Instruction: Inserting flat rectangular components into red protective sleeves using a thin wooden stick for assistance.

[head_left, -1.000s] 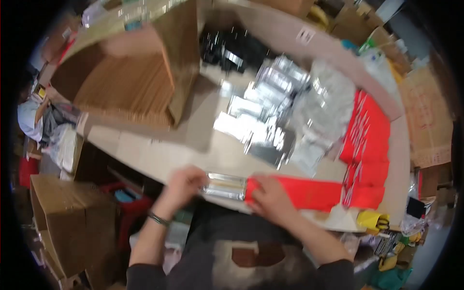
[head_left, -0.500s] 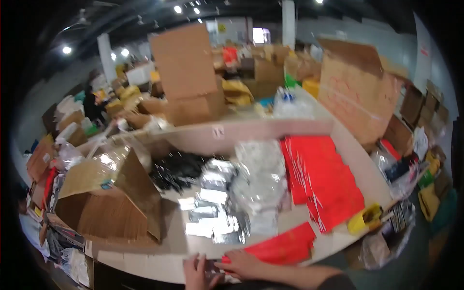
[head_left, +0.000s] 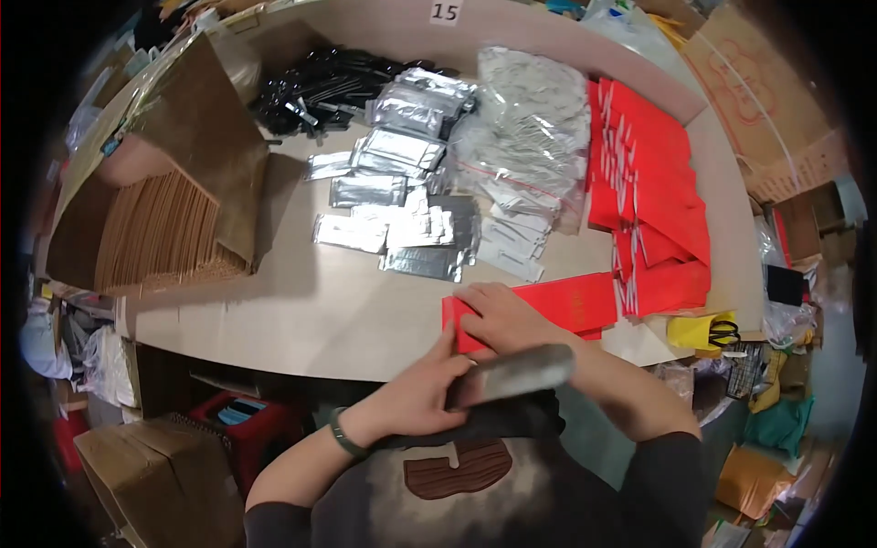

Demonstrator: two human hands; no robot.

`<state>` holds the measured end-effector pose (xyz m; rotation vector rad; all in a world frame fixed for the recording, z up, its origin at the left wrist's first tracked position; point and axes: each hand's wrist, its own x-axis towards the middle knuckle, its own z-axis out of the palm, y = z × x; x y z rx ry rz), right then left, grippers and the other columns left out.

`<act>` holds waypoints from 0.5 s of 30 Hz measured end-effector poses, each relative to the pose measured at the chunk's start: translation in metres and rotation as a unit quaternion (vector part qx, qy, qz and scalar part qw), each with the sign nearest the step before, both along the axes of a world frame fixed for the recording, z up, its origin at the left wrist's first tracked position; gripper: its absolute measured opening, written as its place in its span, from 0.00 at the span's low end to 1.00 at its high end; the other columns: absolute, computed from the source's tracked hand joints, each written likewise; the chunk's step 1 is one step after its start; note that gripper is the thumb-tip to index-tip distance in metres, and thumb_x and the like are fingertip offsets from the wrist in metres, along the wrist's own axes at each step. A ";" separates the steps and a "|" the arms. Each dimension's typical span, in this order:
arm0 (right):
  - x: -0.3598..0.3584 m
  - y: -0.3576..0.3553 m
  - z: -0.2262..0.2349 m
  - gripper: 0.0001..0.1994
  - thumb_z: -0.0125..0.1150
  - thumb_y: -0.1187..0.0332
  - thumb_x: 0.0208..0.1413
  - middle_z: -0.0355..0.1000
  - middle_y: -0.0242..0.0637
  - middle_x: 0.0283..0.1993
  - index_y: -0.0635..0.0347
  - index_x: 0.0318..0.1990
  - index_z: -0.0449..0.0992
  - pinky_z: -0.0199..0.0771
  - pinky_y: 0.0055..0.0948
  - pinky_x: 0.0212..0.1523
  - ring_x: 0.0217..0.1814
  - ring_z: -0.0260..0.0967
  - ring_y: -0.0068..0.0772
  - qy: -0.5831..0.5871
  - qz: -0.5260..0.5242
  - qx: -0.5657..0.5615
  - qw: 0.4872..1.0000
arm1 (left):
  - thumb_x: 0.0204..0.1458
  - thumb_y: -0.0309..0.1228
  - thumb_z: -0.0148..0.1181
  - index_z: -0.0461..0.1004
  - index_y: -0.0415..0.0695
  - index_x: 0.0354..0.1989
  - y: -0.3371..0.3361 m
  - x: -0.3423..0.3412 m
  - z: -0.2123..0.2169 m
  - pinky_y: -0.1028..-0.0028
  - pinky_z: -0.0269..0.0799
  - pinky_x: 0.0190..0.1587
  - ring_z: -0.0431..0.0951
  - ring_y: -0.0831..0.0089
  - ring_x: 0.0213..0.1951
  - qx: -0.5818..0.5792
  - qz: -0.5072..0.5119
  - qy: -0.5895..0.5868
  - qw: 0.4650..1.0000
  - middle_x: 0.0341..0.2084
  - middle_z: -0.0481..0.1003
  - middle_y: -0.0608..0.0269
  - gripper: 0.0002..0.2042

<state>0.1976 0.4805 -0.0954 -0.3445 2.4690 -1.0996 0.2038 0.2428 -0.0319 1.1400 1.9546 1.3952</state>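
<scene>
My right hand [head_left: 504, 315] has its fingers bent over the left end of a red packet [head_left: 451, 315] near the table's front edge. More red packets [head_left: 585, 306] lie fanned out under my right wrist. My left hand [head_left: 422, 395] touches the near left corner of that red packet with a fingertip. From between its thumb and fingers a flat, oblong grey piece [head_left: 516, 376] sticks out to the right; it is blurred, and its kind cannot be made out. Ahead lie shiny silver packets [head_left: 402, 151] and white pieces in clear plastic bags [head_left: 534, 119].
On the left stands an open cardboard box [head_left: 251, 173] full of brown cardboard pieces [head_left: 155, 233]. Behind are black plastic-wrapped items [head_left: 320, 82]. A red stack [head_left: 667, 183] lies right, a yellow item [head_left: 699, 331] at the right edge. A raised rim [head_left: 384, 20] bounds the table's back.
The view has tilted down toward the table and my body. My hands now show further in over the front edge, at the red packet, and the grey piece has come into sight.
</scene>
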 end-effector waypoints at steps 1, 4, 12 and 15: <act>0.001 -0.012 0.016 0.26 0.69 0.56 0.42 0.65 0.59 0.60 0.63 0.47 0.74 0.62 0.47 0.63 0.63 0.61 0.61 0.158 0.093 0.085 0.979 | 0.41 0.27 0.66 0.69 0.39 0.38 -0.003 0.001 -0.001 0.65 0.72 0.42 0.74 0.54 0.41 -0.013 0.011 0.007 1.000 0.48 0.68 0.48 0.15; 0.012 -0.036 0.071 0.17 0.63 0.54 0.51 0.74 0.50 0.43 0.61 0.30 0.73 0.70 0.46 0.45 0.49 0.71 0.51 0.108 -0.088 -0.013 0.990 | 0.41 0.27 0.66 0.70 0.40 0.37 -0.031 -0.006 0.005 0.63 0.74 0.38 0.77 0.52 0.35 -0.164 0.135 -0.143 0.967 0.37 0.74 0.51 0.15; 0.012 -0.056 0.049 0.12 0.55 0.62 0.58 0.73 0.49 0.25 0.62 0.29 0.73 0.71 0.50 0.32 0.30 0.73 0.55 0.089 -0.084 0.195 0.973 | 0.35 0.27 0.73 0.67 0.44 0.55 -0.062 -0.008 -0.017 0.60 0.74 0.40 0.76 0.51 0.39 -0.250 0.263 0.131 0.923 0.38 0.72 0.54 0.33; 0.006 -0.069 0.027 0.10 0.58 0.63 0.50 0.73 0.48 0.25 0.61 0.30 0.74 0.73 0.48 0.33 0.30 0.74 0.54 0.061 -0.103 0.132 0.984 | 0.35 0.28 0.73 0.65 0.45 0.58 -0.078 -0.020 -0.014 0.60 0.74 0.39 0.76 0.52 0.39 -0.298 0.120 0.175 0.931 0.37 0.72 0.54 0.36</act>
